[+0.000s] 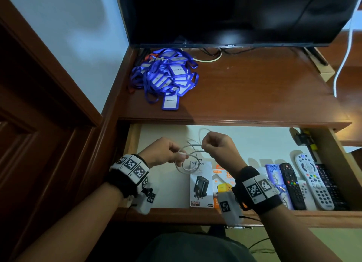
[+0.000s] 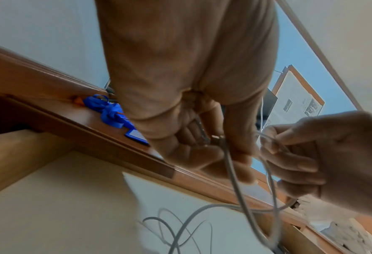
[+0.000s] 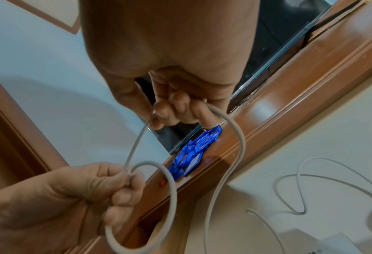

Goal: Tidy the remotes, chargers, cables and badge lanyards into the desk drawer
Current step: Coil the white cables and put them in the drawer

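My left grip (image 1: 166,152) pinches one end of a thin, smooth white cable (image 1: 188,160), and my right grip (image 1: 217,146) is curled round its loops, both held over the open wooden drawer (image 1: 135,138). Boxed chargers, one reading "ONESAM" (image 1: 201,183), and plastic remotes (image 1: 313,181) lie along the drawer's front edge. Blue lanyard badges marked "PELAWAT" (image 1: 166,77) sit heaped at the brown surface's (image 1: 254,89) back left corner.

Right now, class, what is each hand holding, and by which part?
Both hold the white cable. The left hand pinches it near its plug end, at a small loop; the right hand grips a stretch further along.
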The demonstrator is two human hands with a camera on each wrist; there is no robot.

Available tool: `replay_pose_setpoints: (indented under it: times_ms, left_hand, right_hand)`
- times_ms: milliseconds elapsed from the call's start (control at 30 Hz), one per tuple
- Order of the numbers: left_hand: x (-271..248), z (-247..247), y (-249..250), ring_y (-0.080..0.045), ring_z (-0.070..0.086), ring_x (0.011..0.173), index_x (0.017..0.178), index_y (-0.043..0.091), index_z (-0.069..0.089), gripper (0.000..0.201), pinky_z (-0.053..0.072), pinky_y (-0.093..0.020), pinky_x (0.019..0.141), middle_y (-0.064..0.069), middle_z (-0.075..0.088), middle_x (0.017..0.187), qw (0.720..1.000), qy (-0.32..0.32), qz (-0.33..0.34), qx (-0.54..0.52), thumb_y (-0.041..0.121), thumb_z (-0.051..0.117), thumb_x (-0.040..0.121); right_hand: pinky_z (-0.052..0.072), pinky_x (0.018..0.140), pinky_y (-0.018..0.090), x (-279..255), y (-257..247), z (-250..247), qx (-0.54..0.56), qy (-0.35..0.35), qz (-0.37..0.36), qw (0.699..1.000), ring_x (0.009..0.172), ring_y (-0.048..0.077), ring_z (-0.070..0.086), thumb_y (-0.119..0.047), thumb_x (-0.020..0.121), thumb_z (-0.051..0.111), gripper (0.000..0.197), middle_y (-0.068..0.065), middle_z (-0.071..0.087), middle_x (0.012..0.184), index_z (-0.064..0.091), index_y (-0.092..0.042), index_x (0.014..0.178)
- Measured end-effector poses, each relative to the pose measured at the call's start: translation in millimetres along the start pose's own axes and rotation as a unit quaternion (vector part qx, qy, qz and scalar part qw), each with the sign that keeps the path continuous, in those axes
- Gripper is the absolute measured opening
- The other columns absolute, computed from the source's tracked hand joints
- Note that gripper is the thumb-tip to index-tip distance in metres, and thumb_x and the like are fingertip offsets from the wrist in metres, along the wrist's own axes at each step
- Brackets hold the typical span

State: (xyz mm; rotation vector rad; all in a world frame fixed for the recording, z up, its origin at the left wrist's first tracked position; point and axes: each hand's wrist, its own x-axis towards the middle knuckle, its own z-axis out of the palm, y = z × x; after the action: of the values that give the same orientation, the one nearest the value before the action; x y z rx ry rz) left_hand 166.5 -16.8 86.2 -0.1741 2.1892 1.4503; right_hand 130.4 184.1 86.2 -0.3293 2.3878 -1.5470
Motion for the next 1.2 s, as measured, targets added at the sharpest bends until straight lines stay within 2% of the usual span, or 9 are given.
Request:
replay_pose_setpoints:
  times_ms: [167,267,367,467,667,833,967,1100,1200]
  left_hand:
    - [3,3,1,-0.006,0.061,0.053,0.079,0.006,0.071,0.011,0.046,-0.021,0.061,-0.009,0.069,0.065,0.989,0.119,-0.008,-0.086,0.016,0.075,0.08]
    - [3,8,6,-0.015,0.069,0.06,0.076,0.006,0.068,0.011,0.047,-0.015,0.054,-0.007,0.066,0.064,0.98,0.135,-0.004,-0.147,0.013,0.075,0.079]
    - [2,8,9,-0.014,0.07,0.066,0.078,0.004,0.068,0.017,0.047,-0.013,0.054,-0.008,0.068,0.07,0.983,0.108,-0.004,-0.15,0.02,0.07,0.083]
    - [-1,3,9,-0.007,0.068,0.074,0.087,0.006,0.073,0.024,0.048,-0.013,0.063,-0.003,0.073,0.078,0.996,0.055,0.003,-0.077,0.029,0.067,0.086]
    - [-7,-2,16,-0.006,0.058,0.079,0.096,0.014,0.071,0.016,0.042,-0.014,0.072,-0.001,0.073,0.087,0.996,-0.089,0.026,0.015,0.015,0.056,0.094]
    - [-5,0,18,-0.008,0.061,0.068,0.088,0.01,0.073,0.014,0.04,-0.023,0.071,0.001,0.071,0.069,0.998,-0.032,0.02,-0.042,0.009,0.059,0.091]
    - [-7,2,19,-0.009,0.06,0.063,0.082,0.007,0.073,0.012,0.035,-0.024,0.064,-0.002,0.069,0.07,0.992,-0.045,0.02,-0.115,0.016,0.067,0.084]
    - [-8,-1,19,-0.013,0.06,0.069,0.085,0.007,0.073,0.026,0.042,-0.029,0.075,-0.004,0.065,0.071,0.972,-0.061,0.002,-0.228,0.029,0.061,0.081]
    - [-11,-3,19,-0.015,0.061,0.071,0.082,0.009,0.072,0.025,0.045,-0.026,0.074,-0.006,0.067,0.072,0.977,-0.055,0.004,-0.208,0.032,0.062,0.077]
  right_hand:
    - [0.031,0.049,0.016,-1,12,13,-0.027,-0.058,0.008,0.998,0.044,0.002,0.04,-0.026,0.093,0.058,0.015,-0.013,0.048,0.05,0.064,-0.018,0.081]
    - [0.032,0.052,0.02,-1,17,21,-0.032,-0.079,0.006,0.996,0.047,0.002,0.038,-0.032,0.096,0.054,0.03,-0.012,0.045,0.051,0.062,-0.02,0.07]
    - [0.032,0.05,0.021,1,15,18,0.005,-0.051,0.019,0.998,0.045,0.007,0.037,-0.024,0.095,0.055,0.033,-0.003,0.044,0.052,0.064,-0.01,0.067]
    - [0.031,0.048,0.022,3,14,13,-0.027,-0.051,0.006,0.998,0.047,0.01,0.037,-0.021,0.094,0.056,0.036,-0.001,0.044,0.052,0.056,-0.013,0.059]
    - [0.034,0.056,0.027,3,7,9,-0.175,-0.128,-0.037,0.976,0.052,0.006,0.044,-0.03,0.094,0.056,0.04,-0.01,0.049,0.053,0.049,-0.026,0.055]
    - [0.032,0.054,0.028,4,16,12,-0.089,-0.078,-0.051,0.992,0.047,0.006,0.04,-0.025,0.091,0.061,0.035,-0.005,0.048,0.051,0.056,-0.016,0.058]
    - [0.033,0.054,0.031,5,15,8,-0.029,-0.049,-0.069,0.996,0.052,0.015,0.044,-0.031,0.085,0.062,0.033,0.006,0.05,0.052,0.054,-0.025,0.053]
    - [0.034,0.056,0.03,5,12,2,-0.01,-0.056,-0.067,0.996,0.055,0.016,0.044,-0.017,0.09,0.063,0.035,-0.009,0.049,0.051,0.057,-0.026,0.056]
    - [0.032,0.055,0.028,3,8,3,0.022,-0.069,-0.052,0.996,0.056,0.018,0.042,-0.013,0.089,0.064,0.031,-0.004,0.048,0.053,0.061,-0.02,0.058]
